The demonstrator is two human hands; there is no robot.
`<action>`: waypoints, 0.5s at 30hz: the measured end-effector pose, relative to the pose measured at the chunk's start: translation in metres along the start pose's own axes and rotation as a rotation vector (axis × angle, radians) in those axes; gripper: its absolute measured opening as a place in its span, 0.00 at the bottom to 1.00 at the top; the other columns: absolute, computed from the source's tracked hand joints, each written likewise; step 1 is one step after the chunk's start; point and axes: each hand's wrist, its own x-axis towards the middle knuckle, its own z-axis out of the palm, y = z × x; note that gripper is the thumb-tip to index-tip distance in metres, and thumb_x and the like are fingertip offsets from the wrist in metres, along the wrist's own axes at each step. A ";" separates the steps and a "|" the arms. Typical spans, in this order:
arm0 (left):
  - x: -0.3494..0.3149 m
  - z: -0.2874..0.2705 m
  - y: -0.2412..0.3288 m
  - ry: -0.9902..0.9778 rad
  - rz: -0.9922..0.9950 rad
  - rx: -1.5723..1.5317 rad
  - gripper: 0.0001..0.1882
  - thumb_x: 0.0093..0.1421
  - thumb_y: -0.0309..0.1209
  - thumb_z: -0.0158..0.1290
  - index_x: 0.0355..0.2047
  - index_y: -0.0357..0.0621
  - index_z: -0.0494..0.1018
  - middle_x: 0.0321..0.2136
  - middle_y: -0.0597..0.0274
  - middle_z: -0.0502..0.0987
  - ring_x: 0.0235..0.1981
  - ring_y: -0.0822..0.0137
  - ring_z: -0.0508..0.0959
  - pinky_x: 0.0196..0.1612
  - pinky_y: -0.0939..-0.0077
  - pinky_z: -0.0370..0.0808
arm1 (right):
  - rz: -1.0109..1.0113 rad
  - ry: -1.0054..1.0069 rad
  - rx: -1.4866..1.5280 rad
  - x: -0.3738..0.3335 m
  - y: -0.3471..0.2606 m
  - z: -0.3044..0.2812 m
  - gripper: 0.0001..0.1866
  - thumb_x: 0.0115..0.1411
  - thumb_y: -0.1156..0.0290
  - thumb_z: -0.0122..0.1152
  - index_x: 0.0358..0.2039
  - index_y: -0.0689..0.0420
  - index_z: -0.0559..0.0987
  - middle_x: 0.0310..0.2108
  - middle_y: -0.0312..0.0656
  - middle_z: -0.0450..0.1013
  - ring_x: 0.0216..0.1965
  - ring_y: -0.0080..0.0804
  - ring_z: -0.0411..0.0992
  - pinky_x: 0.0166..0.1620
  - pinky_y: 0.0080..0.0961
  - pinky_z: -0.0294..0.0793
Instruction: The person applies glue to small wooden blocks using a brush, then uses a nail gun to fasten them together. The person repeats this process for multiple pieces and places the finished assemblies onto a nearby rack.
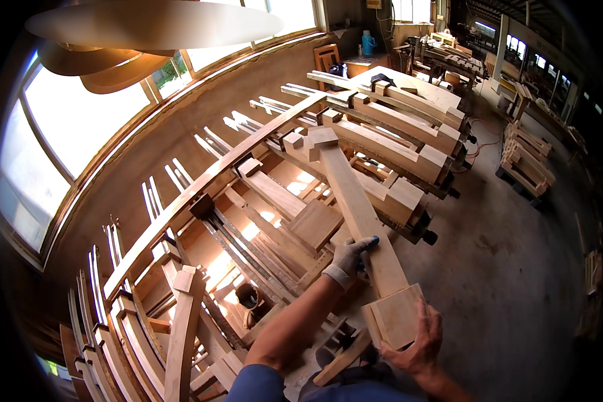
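A long pale wooden beam [359,209] with a thick block at each end slants across the middle, its far end over the clamp rack. My left hand [348,260], in a grey glove with blue fingertips, grips the beam's left edge about midway along. At the near end my bare right hand [419,343] holds the square end block [394,316], fingers along its right side and lower corner. Below that block a short wooden strip [343,359] slants close to my legs; what it belongs to is hidden.
A rack of long metal bar clamps [238,244] holds several similar wooden pieces. Another blocked beam [184,328] leans at the near left. A long wooden rail [208,187] crosses the rack. Stacked wooden parts [526,157] stand on the floor at right; windows [80,127] line the left.
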 end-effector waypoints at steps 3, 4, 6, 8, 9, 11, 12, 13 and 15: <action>0.016 0.013 -0.025 0.048 -0.093 0.008 0.25 0.59 0.37 0.72 0.50 0.41 0.73 0.33 0.58 0.81 0.20 0.64 0.78 0.17 0.72 0.71 | 0.061 0.019 -0.001 -0.008 0.012 -0.007 0.61 0.38 0.52 0.80 0.72 0.64 0.64 0.56 0.60 0.67 0.55 0.59 0.68 0.57 0.54 0.72; 0.020 0.019 -0.032 0.069 -0.120 0.003 0.26 0.58 0.37 0.72 0.51 0.41 0.73 0.35 0.56 0.82 0.23 0.61 0.81 0.19 0.68 0.75 | 0.077 0.020 -0.004 -0.010 0.016 -0.009 0.61 0.38 0.52 0.79 0.72 0.64 0.64 0.56 0.60 0.67 0.55 0.59 0.69 0.57 0.54 0.72; 0.023 0.029 -0.040 0.075 -0.147 0.005 0.24 0.59 0.38 0.71 0.49 0.42 0.74 0.35 0.56 0.82 0.25 0.62 0.82 0.22 0.67 0.78 | 0.094 0.005 -0.003 -0.012 0.028 -0.016 0.61 0.38 0.52 0.79 0.71 0.64 0.64 0.56 0.60 0.67 0.55 0.59 0.69 0.57 0.54 0.72; 0.022 0.042 -0.042 0.092 -0.153 0.046 0.14 0.63 0.40 0.67 0.42 0.47 0.81 0.27 0.66 0.81 0.21 0.74 0.77 0.22 0.79 0.73 | 0.099 -0.006 0.004 -0.009 0.038 -0.022 0.61 0.38 0.52 0.79 0.71 0.64 0.64 0.56 0.60 0.67 0.55 0.59 0.69 0.57 0.53 0.71; 0.024 0.045 -0.040 0.086 -0.167 0.032 0.15 0.63 0.42 0.68 0.42 0.46 0.81 0.28 0.64 0.81 0.22 0.71 0.79 0.25 0.77 0.75 | 0.097 -0.008 0.008 -0.004 0.042 -0.025 0.61 0.37 0.51 0.79 0.71 0.65 0.65 0.56 0.60 0.67 0.55 0.58 0.69 0.58 0.53 0.71; 0.027 0.050 -0.037 0.072 -0.194 0.003 0.19 0.62 0.45 0.68 0.44 0.45 0.81 0.31 0.60 0.82 0.26 0.66 0.81 0.29 0.72 0.79 | 0.075 -0.021 0.001 0.009 0.050 -0.029 0.60 0.37 0.51 0.79 0.70 0.65 0.65 0.56 0.60 0.67 0.55 0.58 0.69 0.58 0.53 0.71; 0.032 0.047 -0.035 0.048 -0.241 -0.037 0.21 0.61 0.48 0.68 0.44 0.44 0.81 0.32 0.58 0.83 0.27 0.62 0.82 0.31 0.68 0.80 | 0.052 -0.033 -0.008 0.020 0.053 -0.031 0.60 0.37 0.51 0.79 0.70 0.65 0.66 0.55 0.59 0.67 0.55 0.58 0.69 0.58 0.53 0.71; 0.043 0.039 -0.033 0.023 -0.288 -0.078 0.24 0.60 0.50 0.68 0.45 0.44 0.80 0.33 0.55 0.83 0.27 0.59 0.82 0.33 0.64 0.81 | 0.028 -0.046 -0.017 0.032 0.056 -0.032 0.60 0.37 0.51 0.79 0.69 0.65 0.66 0.55 0.59 0.68 0.55 0.58 0.69 0.58 0.53 0.71; 0.056 0.032 -0.024 -0.007 -0.352 -0.120 0.28 0.59 0.53 0.68 0.46 0.43 0.79 0.33 0.52 0.82 0.29 0.52 0.82 0.36 0.58 0.82 | -0.024 -0.063 -0.050 0.057 0.061 -0.034 0.59 0.38 0.51 0.80 0.69 0.65 0.67 0.55 0.58 0.68 0.55 0.57 0.69 0.58 0.53 0.72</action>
